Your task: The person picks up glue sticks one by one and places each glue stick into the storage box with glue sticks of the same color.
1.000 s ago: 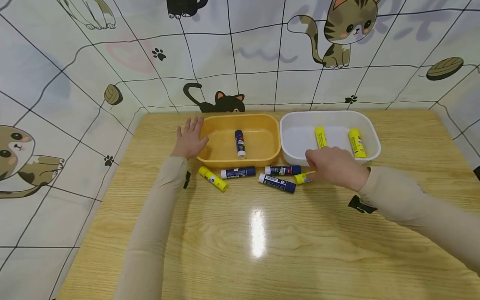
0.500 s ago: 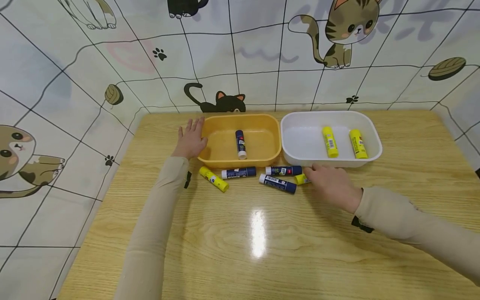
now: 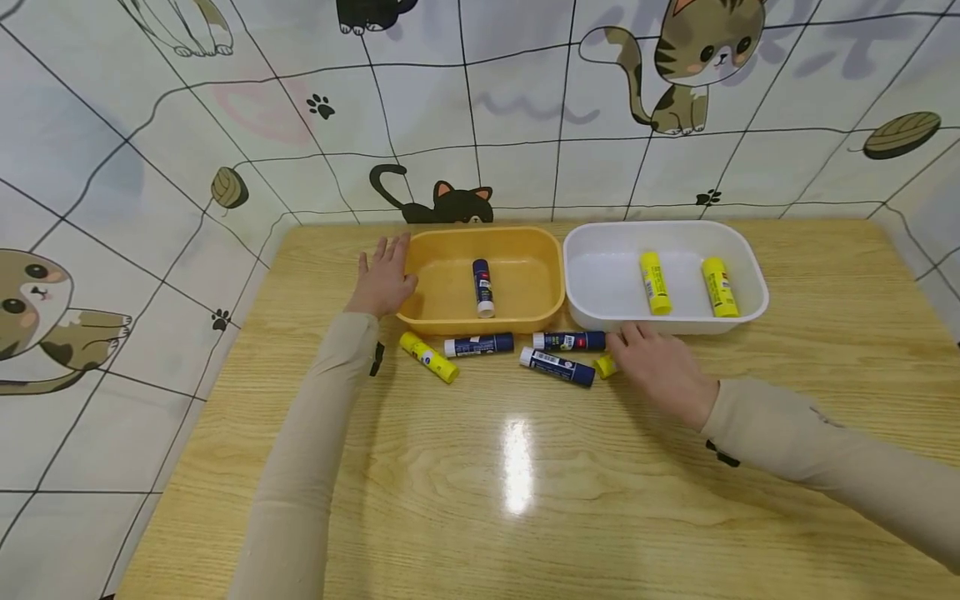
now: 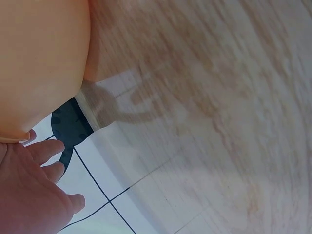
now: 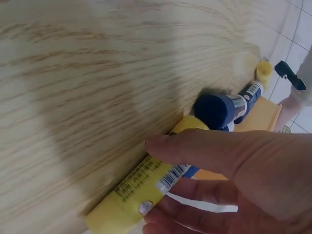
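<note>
My right hand (image 3: 663,367) pinches a yellow glue stick (image 5: 146,190) lying on the table, thumb on one side and fingers on the other in the right wrist view. Only one end of that stick shows in the head view. My left hand (image 3: 381,282) rests against the left side of an orange-yellow plastic basin (image 3: 517,275), its fingers spread and extended. One blue glue stick (image 3: 483,288) lies inside this basin. In the white basin (image 3: 600,275) to the right lie a yellow glue stick (image 3: 655,283) and another yellow stick (image 3: 720,287).
In front of the basins on the wooden table (image 3: 420,483) lie a yellow glue stick (image 3: 429,357) and three blue ones: a left blue stick (image 3: 478,345), an upper blue stick (image 3: 568,341) and a lower blue stick (image 3: 557,367). A cat-print backdrop (image 3: 517,108) stands behind.
My right hand has come down from the white basin's front rim onto the yellow glue stick on the table. One yellow stick in the white basin has shifted slightly right. The left hand stays put.
</note>
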{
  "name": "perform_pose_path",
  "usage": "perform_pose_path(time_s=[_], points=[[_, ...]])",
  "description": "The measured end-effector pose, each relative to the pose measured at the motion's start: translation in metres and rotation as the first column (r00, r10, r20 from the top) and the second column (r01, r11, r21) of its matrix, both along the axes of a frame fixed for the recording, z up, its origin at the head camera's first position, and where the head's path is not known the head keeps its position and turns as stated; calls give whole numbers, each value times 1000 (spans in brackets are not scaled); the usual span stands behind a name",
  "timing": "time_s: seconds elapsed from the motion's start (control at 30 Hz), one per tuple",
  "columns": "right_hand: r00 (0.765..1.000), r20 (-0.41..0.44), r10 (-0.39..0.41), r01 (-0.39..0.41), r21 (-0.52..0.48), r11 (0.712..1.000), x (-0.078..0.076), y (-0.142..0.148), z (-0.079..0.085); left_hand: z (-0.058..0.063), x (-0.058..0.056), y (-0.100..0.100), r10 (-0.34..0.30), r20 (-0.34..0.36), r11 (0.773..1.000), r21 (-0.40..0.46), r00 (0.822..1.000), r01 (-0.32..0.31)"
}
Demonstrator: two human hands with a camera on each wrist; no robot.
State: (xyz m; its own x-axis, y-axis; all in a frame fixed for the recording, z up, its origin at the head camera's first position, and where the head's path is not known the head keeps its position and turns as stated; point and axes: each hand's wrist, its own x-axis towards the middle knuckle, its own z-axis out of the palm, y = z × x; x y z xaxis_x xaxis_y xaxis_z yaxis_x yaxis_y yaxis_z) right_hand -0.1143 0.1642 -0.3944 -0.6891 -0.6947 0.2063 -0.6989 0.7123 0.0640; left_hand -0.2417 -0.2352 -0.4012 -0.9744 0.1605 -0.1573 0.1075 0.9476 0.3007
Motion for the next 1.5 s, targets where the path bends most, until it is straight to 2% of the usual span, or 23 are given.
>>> perform_pose_path(time_s=[0.17, 0.27, 0.43, 0.57, 0.9, 1.37, 1.5], points=[[994, 109, 2, -13, 98, 995, 1, 0, 1, 0, 1, 1, 0, -5, 1000, -2, 1000, 0], [988, 155, -4, -15, 118, 993, 3, 1, 4, 0, 1, 2, 2, -6, 1000, -2, 1000, -2], [982, 190, 12, -26, 70, 997, 6, 3, 10, 0, -2, 1, 3, -7, 1000, -8, 1000, -3], [977, 214, 18, -34, 74, 997, 5, 4, 11, 1, -4, 0, 9, -8, 1000, -14, 1000, -9], [962, 273, -13, -9, 79, 997, -12, 6, 2, 1, -3, 1, 13, 12, 1000, -4, 1000, -13], [915, 403, -24, 14, 29, 999, -16, 10, 4, -1, -3, 1, 11, 3, 1000, -3, 1000, -11], [910, 415, -18, 18, 6, 1000, -16, 10, 6, -1, -3, 0, 8, -3, 1000, -5, 1000, -8]])
